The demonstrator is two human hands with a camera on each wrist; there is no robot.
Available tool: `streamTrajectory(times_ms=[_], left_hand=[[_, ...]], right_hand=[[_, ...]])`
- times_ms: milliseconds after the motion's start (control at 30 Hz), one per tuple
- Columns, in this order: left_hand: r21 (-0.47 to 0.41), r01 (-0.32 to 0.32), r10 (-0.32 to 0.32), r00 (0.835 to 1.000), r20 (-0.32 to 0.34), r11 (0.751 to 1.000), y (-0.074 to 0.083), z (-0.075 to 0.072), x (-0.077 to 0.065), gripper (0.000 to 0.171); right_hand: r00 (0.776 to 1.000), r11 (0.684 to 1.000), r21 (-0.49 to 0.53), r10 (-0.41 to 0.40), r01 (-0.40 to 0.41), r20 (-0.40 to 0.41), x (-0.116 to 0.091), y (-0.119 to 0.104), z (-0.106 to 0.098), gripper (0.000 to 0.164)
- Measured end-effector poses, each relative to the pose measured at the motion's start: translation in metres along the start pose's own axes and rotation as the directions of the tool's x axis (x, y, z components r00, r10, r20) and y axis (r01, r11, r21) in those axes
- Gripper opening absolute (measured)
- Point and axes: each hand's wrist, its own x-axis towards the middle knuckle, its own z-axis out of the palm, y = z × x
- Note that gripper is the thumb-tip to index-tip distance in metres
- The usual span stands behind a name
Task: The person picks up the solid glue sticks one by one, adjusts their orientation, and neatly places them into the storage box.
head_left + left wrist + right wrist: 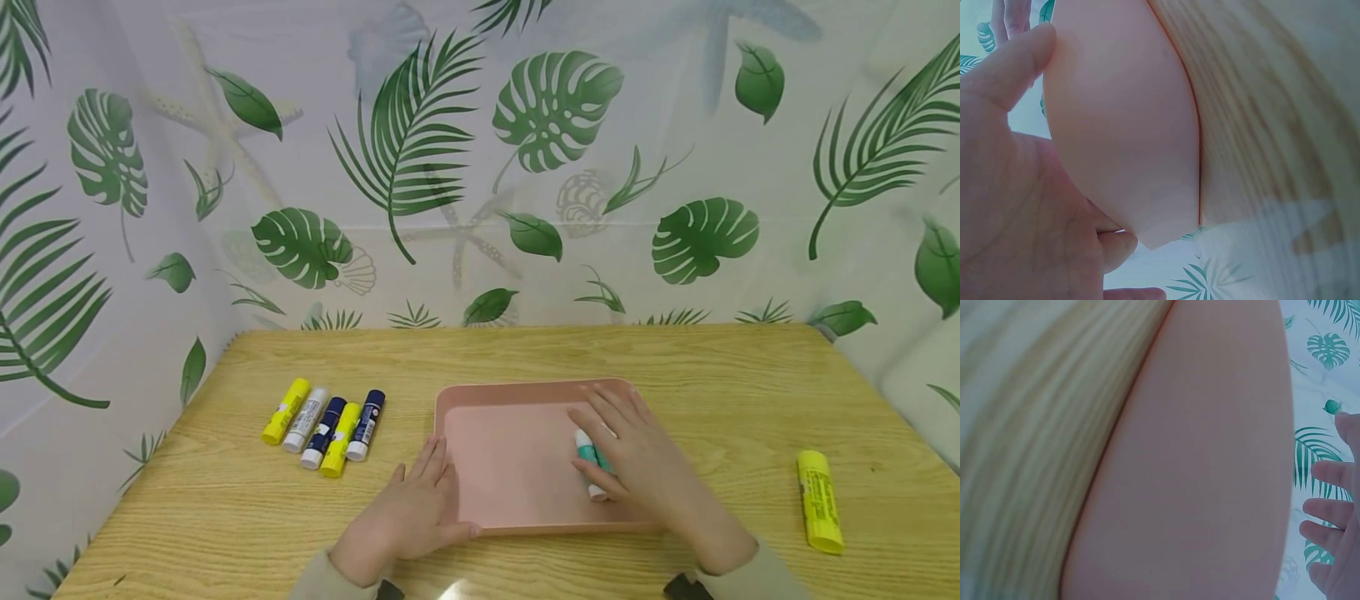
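My left hand (412, 508) rests at the near left corner of a shallow pink tray (510, 467), its fingers straight along the left wall. In the left wrist view the thumb (1025, 59) touches the tray's rim. Over the tray's right side is my right hand (637, 458), fingers extended and spread. Beneath it, teal-and-white glue sticks (583, 446) lie in the tray, partly hidden by the palm and thumb. The right wrist view has the tray's outer wall (1197, 456) in front, with the right hand's fingers (1329, 512) at the edge, above the rim.
Several glue sticks lie side by side left of the tray: yellow (287, 411), white (306, 420) and dark blue (366, 425) ones. A larger yellow glue stick (821, 502) lies at the right. A leaf-patterned cloth (480, 167) hangs behind the wooden table (720, 358).
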Motion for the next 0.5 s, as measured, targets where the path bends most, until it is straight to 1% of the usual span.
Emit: streamTrajectory(times_ms=[133, 300, 500], left_hand=[[-0.003, 0.000, 0.000, 1.000, 0.004, 1.000, 0.000, 0.000, 0.000, 0.089], [-0.006, 0.000, 0.001, 1.000, 0.010, 1.000, 0.000, 0.000, 0.001, 0.089], [0.002, -0.008, 0.008, 1.000, 0.002, 1.000, 0.001, -0.001, -0.001, 0.088]], right_hand=[[1.000, 1.000, 0.014, 0.002, -0.002, -0.011, -0.005, 0.004, -0.004, 0.061], [0.997, 0.998, 0.007, 0.062, -0.063, 0.036, -0.014, 0.009, -0.009, 0.062], [0.989, 0.993, -0.012, 0.122, -0.121, 0.085, -0.025, 0.016, -0.017, 0.057]])
